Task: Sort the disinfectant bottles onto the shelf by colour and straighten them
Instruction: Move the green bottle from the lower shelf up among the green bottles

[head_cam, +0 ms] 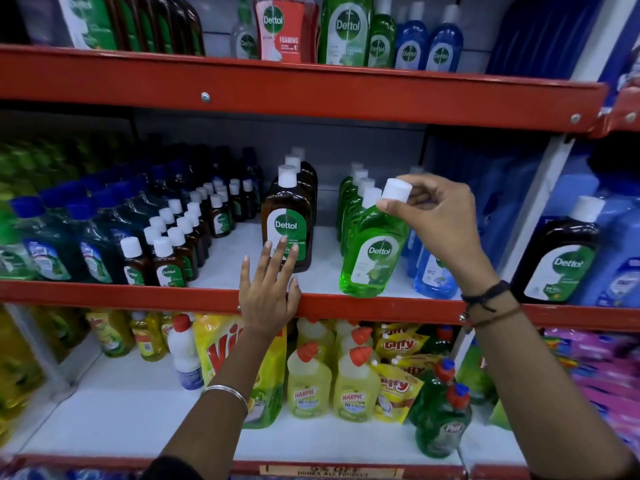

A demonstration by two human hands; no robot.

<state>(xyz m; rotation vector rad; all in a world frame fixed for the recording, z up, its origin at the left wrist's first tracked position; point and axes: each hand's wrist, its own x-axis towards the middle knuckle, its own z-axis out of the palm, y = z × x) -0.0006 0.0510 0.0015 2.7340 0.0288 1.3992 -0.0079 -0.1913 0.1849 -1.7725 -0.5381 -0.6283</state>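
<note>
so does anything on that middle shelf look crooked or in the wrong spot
Yes. The front green bottle leans left, its base at the shelf lip, with the right hand pinching its white cap. The rest of the green row stands upright. The left hand is open, its fingertips on the big brown bottle.

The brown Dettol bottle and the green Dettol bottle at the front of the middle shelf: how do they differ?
The brown Dettol bottle stands upright; the green Dettol bottle tilts. The left hand only fingertip-touches the brown one; the right hand pinches the green one's cap. Both have white caps and Dettol labels.
</note>
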